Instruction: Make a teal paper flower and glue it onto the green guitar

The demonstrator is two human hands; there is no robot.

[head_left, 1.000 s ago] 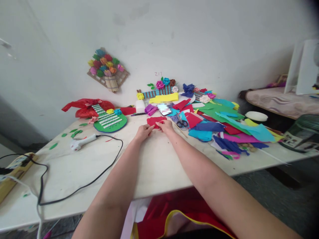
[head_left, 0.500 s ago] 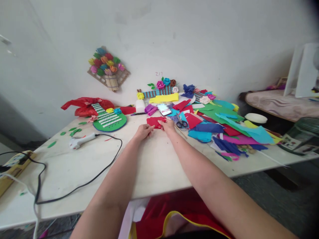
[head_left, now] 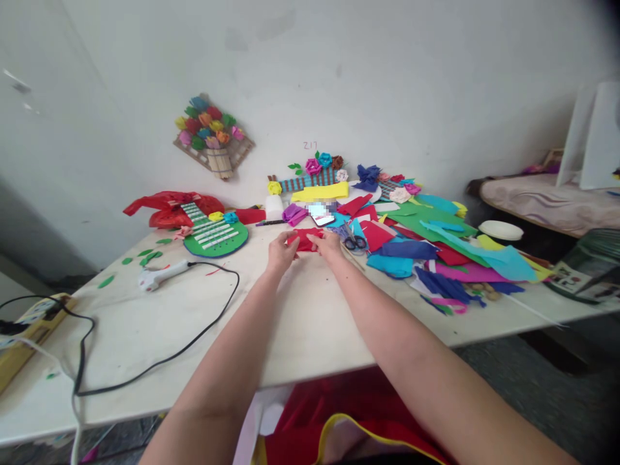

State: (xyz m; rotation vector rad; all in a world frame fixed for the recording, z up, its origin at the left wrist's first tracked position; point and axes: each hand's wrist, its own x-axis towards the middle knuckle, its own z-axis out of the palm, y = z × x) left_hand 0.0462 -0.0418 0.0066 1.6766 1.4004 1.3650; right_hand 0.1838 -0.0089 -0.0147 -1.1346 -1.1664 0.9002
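Observation:
A small piece of red paper (head_left: 305, 239) lies on the white table (head_left: 300, 323) at arm's length. My left hand (head_left: 281, 252) pinches its left edge with closed fingers. My right hand (head_left: 328, 244) grips its right side, thumb on top. Both forearms stretch out across the table toward it.
A heap of coloured paper sheets (head_left: 436, 242) covers the table's right half, with scissors (head_left: 354, 240) and a phone (head_left: 322, 214) just beyond my hands. A glue gun (head_left: 157, 276) with a black cord lies left, near a green paper guitar (head_left: 213, 234). Paper flower crafts lean on the wall.
Both hands have stayed on the red paper, working it slightly; my left hand has lifted and closed in on its left edge. The view has shifted a little.

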